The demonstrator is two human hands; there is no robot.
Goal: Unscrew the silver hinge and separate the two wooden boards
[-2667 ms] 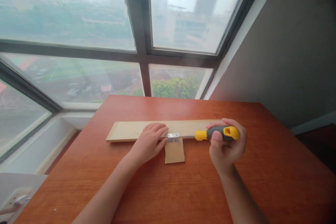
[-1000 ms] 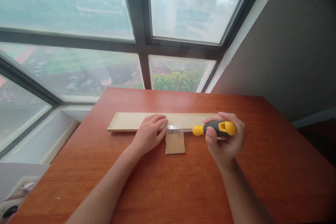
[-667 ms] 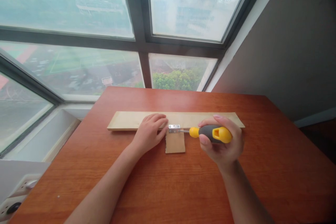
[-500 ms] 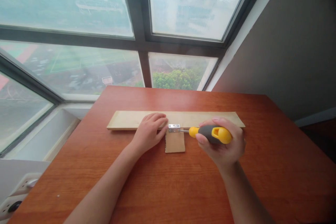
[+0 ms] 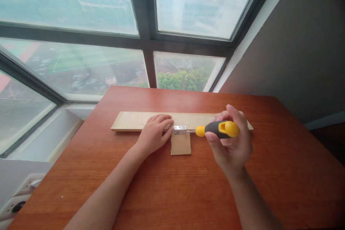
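Note:
A long pale wooden board (image 5: 134,121) lies across the table, with a small metal hinge (image 5: 180,128) at its near edge. Beneath the hinge, a small flat brown piece (image 5: 181,145), perhaps cardboard or thin wood, sticks out toward me. My left hand (image 5: 155,131) is closed over the board's near edge, its fingertips beside the left end of the hinge. In my right hand (image 5: 234,143) is a yellow and dark grey screwdriver (image 5: 217,129), held nearly level between thumb and fingers, some fingers lifted. Its shaft points left and its tip meets the hinge's right side.
The reddish-brown wooden table (image 5: 167,194) stands against a large framed window (image 5: 145,43). A grey wall (image 5: 302,50) rises on the right. Wall sockets (image 5: 16,205) are at the lower left.
The fingers of my right hand have loosened and spread on the screwdriver handle, the upper ones rising. My left hand, the board and the hinge keep their places; the view has shifted slightly.

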